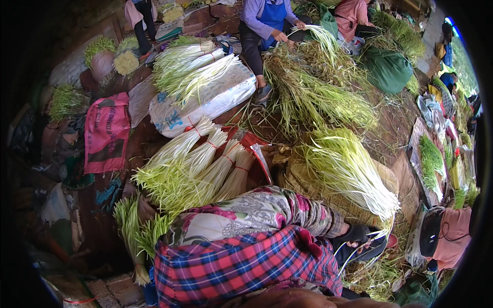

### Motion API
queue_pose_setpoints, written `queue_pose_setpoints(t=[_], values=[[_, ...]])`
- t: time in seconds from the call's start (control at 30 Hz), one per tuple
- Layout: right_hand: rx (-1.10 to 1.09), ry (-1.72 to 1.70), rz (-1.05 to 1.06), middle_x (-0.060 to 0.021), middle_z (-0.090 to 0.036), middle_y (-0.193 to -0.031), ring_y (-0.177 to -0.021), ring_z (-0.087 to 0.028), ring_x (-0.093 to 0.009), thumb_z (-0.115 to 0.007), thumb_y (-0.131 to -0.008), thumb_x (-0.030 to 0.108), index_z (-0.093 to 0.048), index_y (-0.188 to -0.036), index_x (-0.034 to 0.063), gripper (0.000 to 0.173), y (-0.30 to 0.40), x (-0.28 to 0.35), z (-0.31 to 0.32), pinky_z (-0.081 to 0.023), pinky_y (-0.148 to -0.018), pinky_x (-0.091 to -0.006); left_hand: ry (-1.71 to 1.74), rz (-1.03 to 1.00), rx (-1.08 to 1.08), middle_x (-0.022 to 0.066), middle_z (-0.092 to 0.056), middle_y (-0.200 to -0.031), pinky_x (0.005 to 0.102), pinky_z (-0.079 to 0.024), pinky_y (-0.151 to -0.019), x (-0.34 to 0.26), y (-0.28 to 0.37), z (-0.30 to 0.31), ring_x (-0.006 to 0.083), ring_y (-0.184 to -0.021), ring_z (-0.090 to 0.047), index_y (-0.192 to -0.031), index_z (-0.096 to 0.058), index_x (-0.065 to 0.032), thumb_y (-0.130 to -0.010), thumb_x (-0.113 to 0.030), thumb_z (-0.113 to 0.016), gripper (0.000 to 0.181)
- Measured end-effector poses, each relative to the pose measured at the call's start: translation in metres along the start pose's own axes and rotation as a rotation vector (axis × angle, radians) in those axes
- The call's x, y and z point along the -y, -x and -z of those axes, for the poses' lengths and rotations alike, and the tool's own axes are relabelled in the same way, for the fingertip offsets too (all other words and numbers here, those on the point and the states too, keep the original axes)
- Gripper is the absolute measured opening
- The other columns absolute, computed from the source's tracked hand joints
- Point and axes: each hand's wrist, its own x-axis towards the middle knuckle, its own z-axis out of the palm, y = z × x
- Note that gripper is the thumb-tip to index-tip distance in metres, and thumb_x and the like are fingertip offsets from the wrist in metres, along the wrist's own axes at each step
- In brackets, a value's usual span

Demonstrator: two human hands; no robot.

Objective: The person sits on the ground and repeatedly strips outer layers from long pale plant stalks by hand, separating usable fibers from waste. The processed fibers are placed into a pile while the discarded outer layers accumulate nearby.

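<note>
My left hand, in a black fingerless glove at the end of a floral sleeve, is at the lower right. Its bare fingertips close on a few pale leafy stalks. Close beside it, my right hand shows only in part; its fingers touch the same stalks, and its grip is unclear. Just above the hands, a large loose pile of yellow-green and white stalks lies on a woven yellow sack. Left of it, several bundles tied with red bands lie side by side on red plastic sheeting.
Beyond stands a white sack with more bundles on it. A co-worker in a blue apron handles stalks beside a big heap. A pink sack lies left. Another person is at the right; leafy trimmings litter the ground.
</note>
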Motion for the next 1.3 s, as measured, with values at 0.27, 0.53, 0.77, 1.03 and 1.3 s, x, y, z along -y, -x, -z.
queue_pose_setpoints(t=[0.27,0.53,0.77,1.03,1.3], values=[[-0.005,0.014,-0.011,-0.016,-0.06,-0.077,-0.071,-0.056,-0.032,-0.055,-0.081,0.014,-0.056,-0.087,-0.0011,0.016,0.01,-0.004,0.012,-0.044,-0.065,-0.0388,-0.038,0.021,0.052,0.0086,-0.064,-0.068,0.0228,-0.029,-0.03,0.001,-0.01,-0.002,0.0066,-0.035,-0.042,-0.087,-0.056,-0.006,-0.083,-0.021,-0.059,0.016],[-0.068,0.099,-0.166,-0.0168,-0.06,-0.078,-0.072,-0.056,-0.033,-0.055,-0.081,0.014,-0.056,-0.087,-0.0009,0.017,0.065,-0.084,0.101,-0.044,-0.066,-0.039,0.004,0.183,0.236,0.0081,-0.065,-0.07,0.0229,-0.03,-0.03,0.042,-0.076,-0.047,0.0063,-0.035,-0.043,-0.088,-0.059,-0.0058,-0.083,-0.022,-0.059,0.017],[-0.226,0.386,-0.459,-0.0175,-0.06,-0.079,-0.073,-0.057,-0.034,-0.055,-0.081,0.015,-0.056,-0.087,-0.0008,0.017,0.232,-0.152,0.251,-0.044,-0.067,-0.0391,0.271,0.269,0.568,0.0138,-0.064,-0.075,0.024,-0.033,-0.03,0.107,-0.166,-0.132,0.0095,-0.037,-0.046,-0.092,-0.057,-0.0007,-0.076,-0.01,-0.058,0.019],[-0.381,0.509,-0.514,-0.0144,-0.058,-0.076,-0.072,-0.057,-0.029,-0.063,-0.078,0.024,-0.058,-0.078,0.004,0.021,0.332,-0.108,0.182,-0.044,-0.065,-0.0355,0.06,0.242,0.604,0.0112,-0.064,-0.08,0.0189,-0.027,-0.03,0.202,-0.172,-0.166,0.0031,-0.036,-0.039,-0.085,-0.054,-0.0023,-0.087,-0.013,-0.058,0.012],[0.046,-0.836,-0.125,-0.0016,-0.056,-0.085,-0.076,-0.049,-0.009,-0.054,-0.087,0.015,-0.055,-0.103,-0.0001,0.022,0.22,-0.086,0.053,-0.043,-0.068,-0.0241,-0.19,0.199,0.501,-0.0047,-0.044,-0.048,0.0184,-0.023,-0.033,0.215,-0.156,-0.175,0.0015,-0.034,-0.032,-0.092,-0.063,-0.0009,-0.086,-0.018,-0.061,0.018]])
